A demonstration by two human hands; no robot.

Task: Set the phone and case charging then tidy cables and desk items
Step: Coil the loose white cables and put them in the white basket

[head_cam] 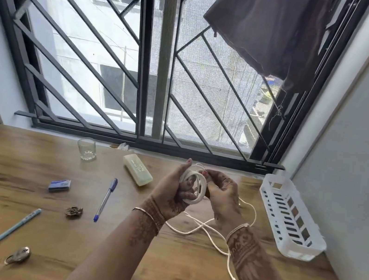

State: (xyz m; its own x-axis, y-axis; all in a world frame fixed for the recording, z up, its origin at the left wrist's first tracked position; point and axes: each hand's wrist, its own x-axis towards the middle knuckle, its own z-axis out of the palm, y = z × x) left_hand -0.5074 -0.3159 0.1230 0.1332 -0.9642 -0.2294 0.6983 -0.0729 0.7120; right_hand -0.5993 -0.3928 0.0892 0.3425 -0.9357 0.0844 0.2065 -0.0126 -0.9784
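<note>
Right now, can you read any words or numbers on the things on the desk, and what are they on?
Pale yellow case: raised marks on its lid, too blurred to read.
Small blue box: a white patch, maybe a label, too blurred to read.
Light blue pencil: dark marks near its far end, too small to read.
White cable: no writing shows.

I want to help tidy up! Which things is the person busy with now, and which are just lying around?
In use: white cable coil, held by the left hand and right hand.

Lying about: clear glass tumbler, blue capped pen, pale blue pencil, small blue box, pale translucent case, white slotted plastic basket.
</note>
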